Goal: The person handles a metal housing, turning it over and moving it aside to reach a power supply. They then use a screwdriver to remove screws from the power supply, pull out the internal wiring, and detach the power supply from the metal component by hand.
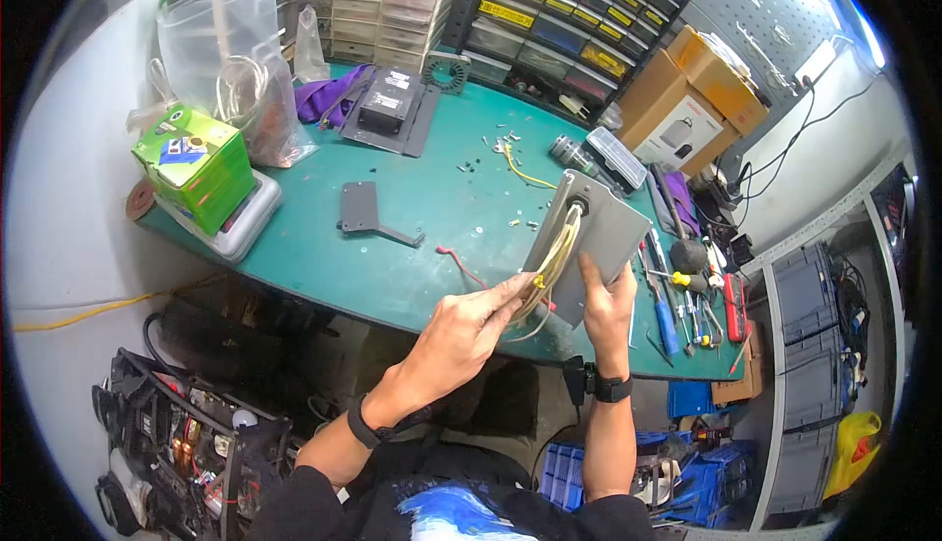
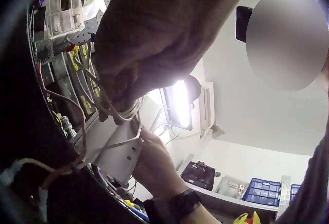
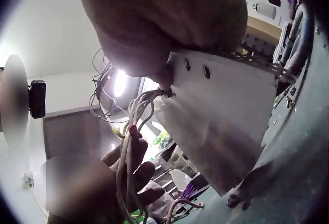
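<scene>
Above green bench [image 1: 412,237], left fingers [image 1: 505,296] pinch wires [image 1: 551,261] (yellowish); right fingers [image 1: 589,272] grip tilted plate [image 1: 606,225].

A grey metal plate [image 1: 613,227] stands tilted upright, pale yellowish wires [image 1: 556,253] trailing from its round hole.

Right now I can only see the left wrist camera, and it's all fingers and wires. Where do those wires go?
Observer: In the head view, the cream wires run up into a round hole in a grey metal plate.
Operator: What's under the plate?
Observer: A green table. The right hand grips the plate's lower part and holds it over the table's near edge, while the left hand pinches the wires.
Operator: Are any tools close by?
Observer: Yes, a blue-handled screwdriver lies on the table just right of the plate.
</scene>
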The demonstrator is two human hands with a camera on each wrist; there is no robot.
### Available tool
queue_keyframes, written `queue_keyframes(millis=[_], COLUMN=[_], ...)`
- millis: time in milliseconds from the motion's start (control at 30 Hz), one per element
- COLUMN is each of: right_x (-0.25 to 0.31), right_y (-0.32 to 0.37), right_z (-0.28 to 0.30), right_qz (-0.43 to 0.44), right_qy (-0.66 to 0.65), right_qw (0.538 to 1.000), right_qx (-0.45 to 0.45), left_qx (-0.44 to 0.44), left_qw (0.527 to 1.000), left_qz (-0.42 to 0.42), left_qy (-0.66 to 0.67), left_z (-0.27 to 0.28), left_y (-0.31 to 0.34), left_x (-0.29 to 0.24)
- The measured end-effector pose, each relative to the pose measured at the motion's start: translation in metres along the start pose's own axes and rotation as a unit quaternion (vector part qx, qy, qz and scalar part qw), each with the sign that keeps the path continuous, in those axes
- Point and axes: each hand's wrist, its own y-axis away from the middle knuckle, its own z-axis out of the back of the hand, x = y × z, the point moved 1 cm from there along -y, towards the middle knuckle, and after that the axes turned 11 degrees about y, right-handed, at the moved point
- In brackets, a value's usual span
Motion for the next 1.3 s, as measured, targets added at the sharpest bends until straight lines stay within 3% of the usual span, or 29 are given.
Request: queue_keyframes(millis=[533,633,700,767,833,967,1033,1300], right_x=[0.003,0.017,0.02,0.03,0.035,0.034,0.036,0.042], right_y=[0.002,0.013,0.022,0.032,0.038,0.053,0.06,0.064], right_z=[-0.005,-0.012,-0.02,-0.024,-0.031,-0.039,-0.044,-0.054], right_qz=[-0.004,-0.002,0.017,0.004,0.022,0.067,0.142,0.268], right_qy=[-0.026,0.027,0.02,0.062,0.059,0.09,0.12,0.132], right_qw=[1.0,0.999,0.998,0.996,0.995,0.99,0.98,0.951], right_qx=[-0.01,-0.041,-0.064,-0.062,-0.077,-0.08,-0.069,-0.073], left_qx=[-0.029,-0.061,-0.133,-0.136,-0.147,-0.116,-0.105,-0.109], left_qw=[0.999,0.995,0.99,0.989,0.976,0.975,0.976,0.986], left_qz=[-0.038,-0.045,-0.035,-0.05,-0.135,-0.172,-0.165,-0.118], left_qy=[-0.019,-0.06,0.002,-0.019,-0.087,-0.083,-0.096,-0.042], left_z=[-0.003,0.001,0.003,0.007,0.013,0.015,0.009,0.006], left_y=[-0.005,-0.007,-0.011,-0.014,-0.017,-0.022,-0.023,-0.004], left_x=[0.01,0.008,0.002,-0.003,-0.014,-0.027,-0.03,-0.035])
